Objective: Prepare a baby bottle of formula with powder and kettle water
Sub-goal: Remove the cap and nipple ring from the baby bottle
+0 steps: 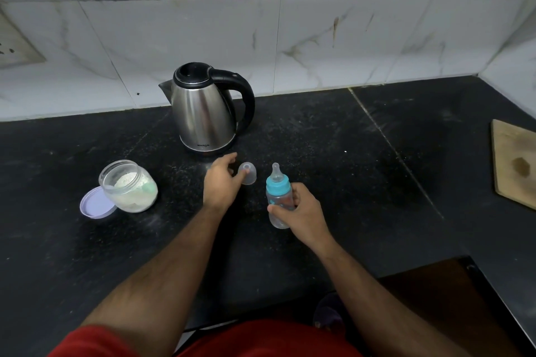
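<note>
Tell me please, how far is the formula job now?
Done: powder jar open, its lid beside it; clear cap off, at left hand. In hand: right hand grips bottle, blue collar on. Left: unscrew, add powder, pour from kettle.

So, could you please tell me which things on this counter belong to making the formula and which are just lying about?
For the job:
- baby bottle, held in the right hand
- clear cap, at the left hand
- kettle
- open powder jar
- its lilac lid

Lying about:
- wooden board at the counter's right edge
</note>
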`<action>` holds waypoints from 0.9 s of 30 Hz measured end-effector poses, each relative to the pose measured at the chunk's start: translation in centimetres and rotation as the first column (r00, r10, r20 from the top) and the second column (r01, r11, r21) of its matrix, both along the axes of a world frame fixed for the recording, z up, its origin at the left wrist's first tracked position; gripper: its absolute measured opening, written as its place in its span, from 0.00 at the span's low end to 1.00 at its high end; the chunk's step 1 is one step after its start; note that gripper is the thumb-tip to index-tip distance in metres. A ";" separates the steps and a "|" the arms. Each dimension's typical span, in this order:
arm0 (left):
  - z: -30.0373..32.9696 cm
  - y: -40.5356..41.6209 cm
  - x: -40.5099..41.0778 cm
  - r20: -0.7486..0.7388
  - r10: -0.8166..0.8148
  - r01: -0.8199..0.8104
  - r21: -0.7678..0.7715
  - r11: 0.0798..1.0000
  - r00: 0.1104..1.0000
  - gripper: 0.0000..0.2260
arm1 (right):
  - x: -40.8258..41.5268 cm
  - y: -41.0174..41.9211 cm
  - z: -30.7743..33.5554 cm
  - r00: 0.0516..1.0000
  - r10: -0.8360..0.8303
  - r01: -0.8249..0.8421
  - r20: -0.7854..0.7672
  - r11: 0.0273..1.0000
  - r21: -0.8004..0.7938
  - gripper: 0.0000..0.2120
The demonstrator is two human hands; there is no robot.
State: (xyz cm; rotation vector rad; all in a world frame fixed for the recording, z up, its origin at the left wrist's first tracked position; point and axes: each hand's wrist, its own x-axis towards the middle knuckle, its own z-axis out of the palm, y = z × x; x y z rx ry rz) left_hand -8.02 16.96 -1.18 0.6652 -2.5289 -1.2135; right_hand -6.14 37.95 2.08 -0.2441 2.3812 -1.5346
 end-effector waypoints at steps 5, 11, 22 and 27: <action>1.9 0.5 3.2 -0.187 0.043 0.006 0.251 0.968 0.981 0.05 | 0.4 -0.8 -0.1 1.000 0.020 -0.020 -0.004 0.999 -0.033 0.22; 5.2 0.4 6.5 -0.223 -0.208 0.299 0.551 0.779 0.952 0.09 | 1.4 -3.3 0.7 0.988 0.146 -0.137 0.040 0.976 -0.172 0.21; 9.0 -3.1 8.5 -0.261 -0.419 0.465 0.718 0.518 0.870 0.14 | 3.9 -7.9 3.6 0.885 0.437 -0.330 0.160 0.832 -0.446 0.20; 9.7 -3.3 9.1 -0.327 -0.387 0.480 0.773 0.415 0.862 0.13 | 5.0 -9.2 4.7 0.869 0.463 -0.388 0.172 0.856 -0.342 0.18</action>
